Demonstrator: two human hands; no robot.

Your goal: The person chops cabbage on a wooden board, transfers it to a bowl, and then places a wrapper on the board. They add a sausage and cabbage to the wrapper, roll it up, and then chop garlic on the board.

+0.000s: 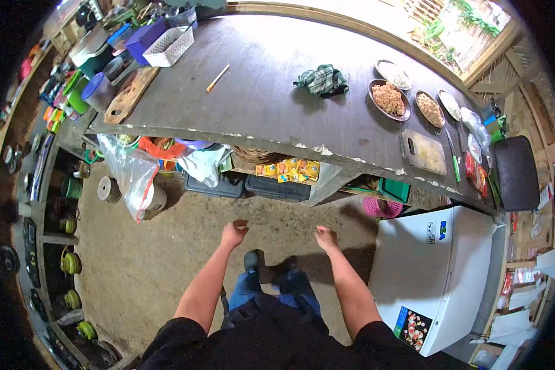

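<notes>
One left hand (234,235), one right hand (326,238), each grip unclear, over stained floor (129,265) before dark counter (253,92), beside white freezer (413,259).

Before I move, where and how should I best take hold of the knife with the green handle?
Take the knife by its green handle, right hand coming from the near side of the counter, fingers closing from above. The handle points to the near edge, the blade away, so this should avoid the blade and the cutting board at its left.
</notes>
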